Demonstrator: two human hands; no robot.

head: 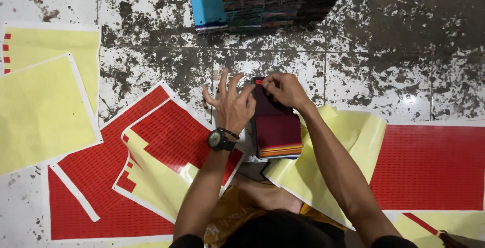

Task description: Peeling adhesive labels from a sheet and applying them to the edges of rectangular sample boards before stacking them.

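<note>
- tiled floor [404,51]: red sticker sheets [429,167] right, yellow backing sheets [40,111] left
- dark booklet stack [275,126] at floor centre (before the knees)
- left hand [232,104]: fingers splayed, resting on stack's left edge
- right hand [285,88]: fingertips pinched on small red sticker [258,81] at stack's top corner

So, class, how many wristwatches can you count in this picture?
1. A black wristwatch sits on the left hand wrist, beside the stack of dark booklets. None shows on the right hand wrist.
</note>
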